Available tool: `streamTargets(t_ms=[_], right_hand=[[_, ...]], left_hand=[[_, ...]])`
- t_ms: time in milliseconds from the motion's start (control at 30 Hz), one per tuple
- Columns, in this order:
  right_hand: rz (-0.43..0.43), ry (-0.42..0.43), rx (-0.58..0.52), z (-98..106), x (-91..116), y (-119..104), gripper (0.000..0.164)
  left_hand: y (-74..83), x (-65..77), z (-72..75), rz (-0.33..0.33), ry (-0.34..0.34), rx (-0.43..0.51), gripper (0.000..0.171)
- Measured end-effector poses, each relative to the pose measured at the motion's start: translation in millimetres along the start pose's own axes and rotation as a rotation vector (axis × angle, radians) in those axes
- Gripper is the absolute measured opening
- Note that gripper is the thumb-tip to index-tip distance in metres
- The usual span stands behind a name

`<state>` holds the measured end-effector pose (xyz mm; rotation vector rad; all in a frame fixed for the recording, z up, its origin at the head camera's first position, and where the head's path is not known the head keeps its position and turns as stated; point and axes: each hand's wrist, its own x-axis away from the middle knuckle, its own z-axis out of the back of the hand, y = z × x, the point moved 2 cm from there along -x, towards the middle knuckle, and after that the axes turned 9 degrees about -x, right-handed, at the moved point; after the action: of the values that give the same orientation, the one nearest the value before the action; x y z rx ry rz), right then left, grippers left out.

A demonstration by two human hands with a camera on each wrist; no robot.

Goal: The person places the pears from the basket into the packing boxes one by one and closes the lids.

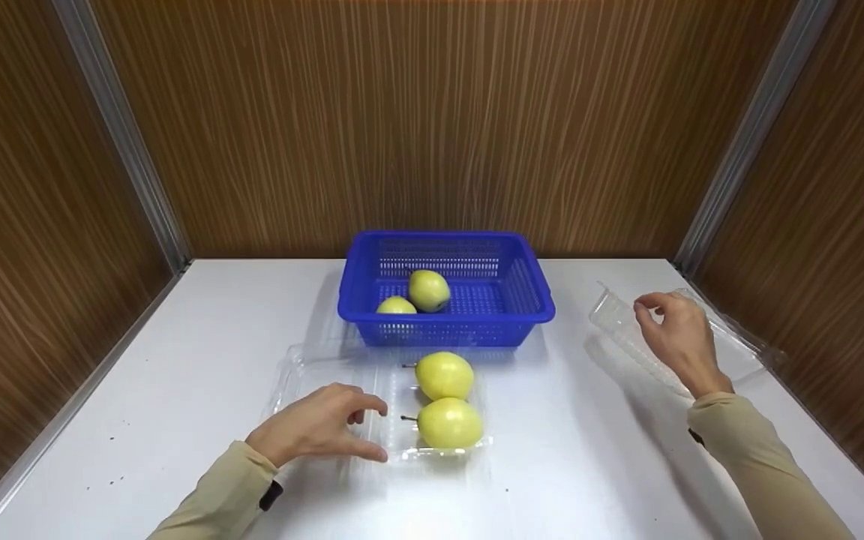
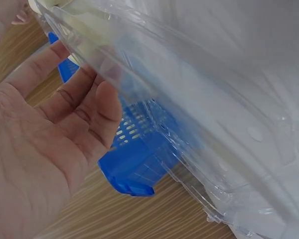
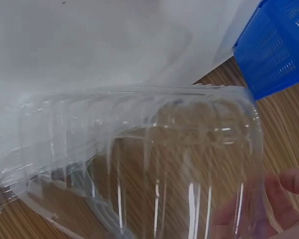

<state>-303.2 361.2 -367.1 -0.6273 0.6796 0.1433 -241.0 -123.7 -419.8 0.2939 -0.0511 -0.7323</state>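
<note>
On the white table lies an opened clear plastic clamshell box (image 1: 298, 371), its right half holding two yellow pears (image 1: 443, 376) with stems pointing left. My left hand (image 1: 319, 424) is over the box's left half, thumb and fingers spread apart, just left of the pears. In the left wrist view, clear plastic overlaps some of its fingertips (image 2: 108, 99). Off to the right, my right hand (image 1: 676, 337) grips another clear plastic container (image 1: 616, 319), held at a slant. The right wrist view shows this ribbed container (image 3: 139, 144) with fingers (image 3: 284, 204) at its end.
A blue plastic basket (image 1: 447, 319) stands at the back middle, with two more yellow pears (image 1: 429, 291) inside. Wood-grain panels (image 1: 432, 112) close off the back and both sides. Small dark specks lie on the table's left part.
</note>
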Motion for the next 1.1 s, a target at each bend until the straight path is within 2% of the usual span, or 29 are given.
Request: streamTargets(t_ms=[100,167,300,367,467,567,667,767,967,1100], right_hand=[[-0.013,-0.026,0.02,0,4,1,0.02],[0.009,-0.014,0.03,-3,6,-1,0.018],[0.118,0.012,0.037,-13,11,-11,0.012],[0.18,0.004,0.036,-22,16,-17,0.01],[0.231,-0.071,0.034,-36,25,-28,0.009],[0.241,-0.178,0.031,-50,35,-39,0.01],[0.246,-0.294,0.014,-64,47,-51,0.012],[0.293,-0.398,-0.012,-75,62,-65,0.013],[0.535,-0.509,-0.165,-87,93,-93,0.024],[0.747,-0.544,-0.211,-91,107,-107,0.029]], left_hand=[[-0.7,1.3,-1.0,0.011,-0.012,-0.002,0.069],[-1.3,2.8,-2.1,0.002,-0.011,-0.008,0.068],[-2.5,8.1,-5.4,-0.018,-0.007,-0.034,0.073],[-3.4,11.6,-6.7,-0.005,-0.012,-0.035,0.08],[-5.4,16.2,-7.6,0.03,-0.018,-0.031,0.092],[-8.2,20.9,-7.6,0.065,-0.016,-0.045,0.099],[-12.0,26.5,-8.0,0.093,-0.018,-0.074,0.101],[-16.1,33.5,-8.8,0.107,-0.012,-0.113,0.099],[-26.2,48.1,-8.7,0.084,0.031,-0.204,0.085],[-33.3,55.5,-6.9,0.148,-0.001,-0.207,0.084]])
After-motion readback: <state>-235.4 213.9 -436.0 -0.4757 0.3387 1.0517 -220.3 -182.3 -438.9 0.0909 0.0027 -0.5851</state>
